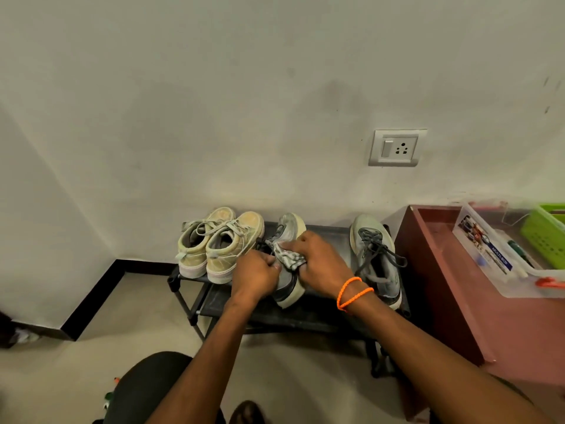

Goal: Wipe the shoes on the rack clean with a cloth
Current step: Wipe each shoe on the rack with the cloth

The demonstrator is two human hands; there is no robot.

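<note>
A low black shoe rack (324,313) stands against the wall. On its top shelf a grey sneaker (287,228) lies tilted onto its side, sole edge to the right. My left hand (255,275) grips it around the heel and collar. My right hand (321,261), an orange cord on its wrist, presses a crumpled grey-white cloth (287,257) against the sneaker's upper. The matching grey sneaker (376,258) stands upright at the right end of the shelf. A pair of beige sneakers (220,243) stands at the left end.
A reddish-brown cabinet (458,286) touches the rack on the right, with a clear plastic box (501,255) and a green basket (547,234) on top. A wall socket (397,147) sits above the rack. My dark-trousered knee (146,390) is at the bottom left.
</note>
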